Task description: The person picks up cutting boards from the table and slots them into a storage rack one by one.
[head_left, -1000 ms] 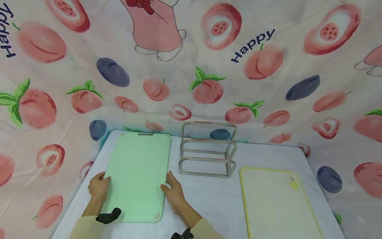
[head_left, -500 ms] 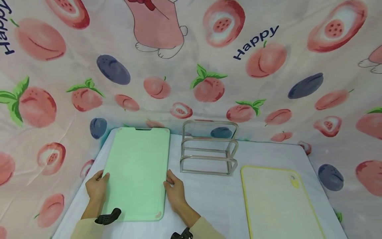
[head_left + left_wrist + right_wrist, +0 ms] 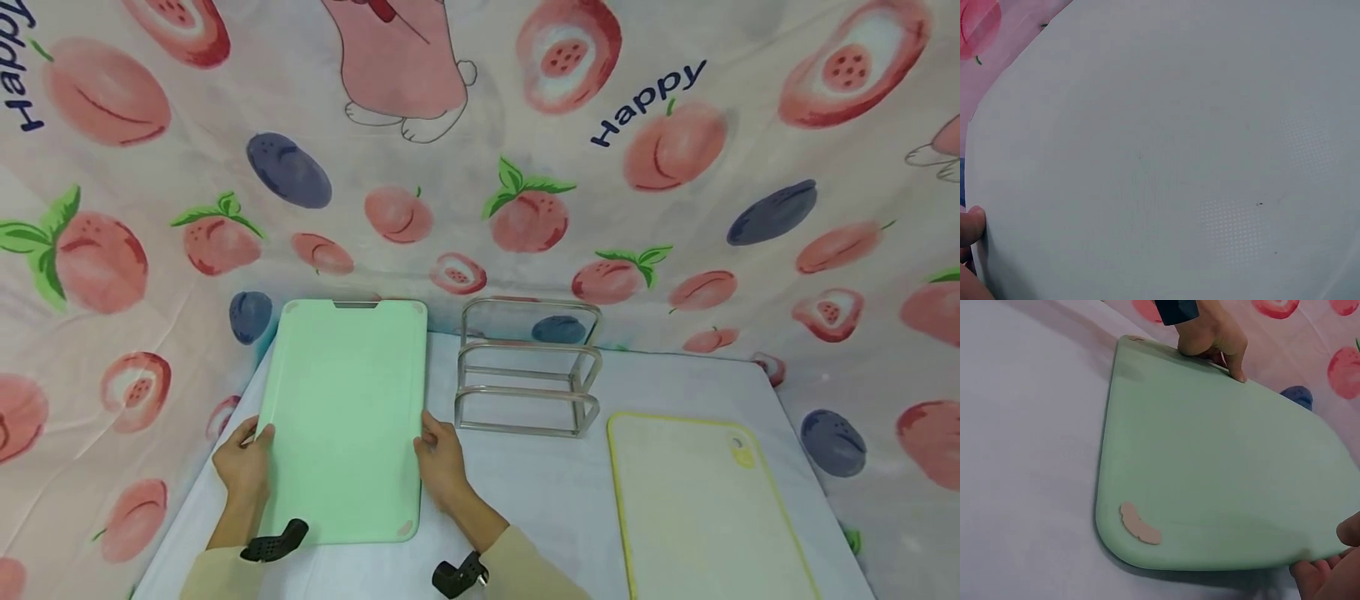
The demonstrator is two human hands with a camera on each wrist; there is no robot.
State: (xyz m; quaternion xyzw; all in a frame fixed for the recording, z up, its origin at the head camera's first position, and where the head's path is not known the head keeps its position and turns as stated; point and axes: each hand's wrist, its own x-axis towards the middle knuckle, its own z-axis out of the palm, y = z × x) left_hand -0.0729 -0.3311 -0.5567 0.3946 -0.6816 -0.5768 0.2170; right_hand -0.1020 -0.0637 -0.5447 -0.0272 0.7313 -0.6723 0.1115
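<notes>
A light green cutting board stands between my two hands on the left of the table, its far end tipped up in the head view. My left hand grips its left edge, thumb on the upper face. On the opposite edge my right hand pinches the board, with fingers tucked under it. The board fills most of the left wrist view and looks greyish there. Its near corner, with a pinkish pad, lies close to the cloth in the right wrist view, where both hands hold the board.
A metal wire rack with several upright loops stands right of the green board. Farther right lies a pale cutting board with a yellow rim. White cloth covers the table. A fruit-printed curtain hangs along the back and sides.
The far end of the green board has risen, and the board has shifted slightly away from me. Both hands have kept their hold on its edges. The rack and the yellow-rimmed board stay put.
</notes>
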